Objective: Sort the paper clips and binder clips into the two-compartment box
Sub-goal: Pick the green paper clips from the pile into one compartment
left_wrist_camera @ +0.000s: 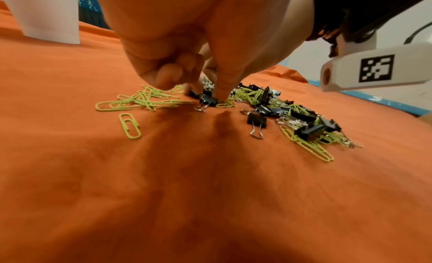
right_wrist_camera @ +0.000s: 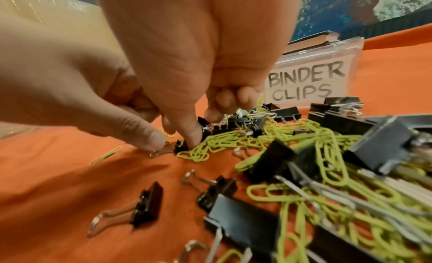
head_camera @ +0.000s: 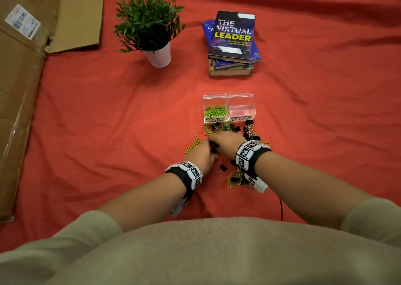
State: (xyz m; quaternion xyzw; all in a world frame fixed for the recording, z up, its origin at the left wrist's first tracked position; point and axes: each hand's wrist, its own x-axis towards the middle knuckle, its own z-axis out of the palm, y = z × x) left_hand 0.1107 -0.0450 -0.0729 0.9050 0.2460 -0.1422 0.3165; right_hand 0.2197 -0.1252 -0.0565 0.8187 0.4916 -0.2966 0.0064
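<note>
A mixed pile of green paper clips and black binder clips lies on the red cloth in front of the clear two-compartment box. Its left compartment, labelled PAPER CLIPS, holds green paper clips. Nothing shows in the right one, labelled BINDER CLIPS. Both hands meet over one small black binder clip at the pile's left edge. My left hand pinches its wire handle. My right hand pinches its black body, other fingers curled.
A potted plant and a stack of books stand beyond the box. Flattened cardboard covers the left side. A dark cable runs by my right forearm. More clips lie under my right wrist.
</note>
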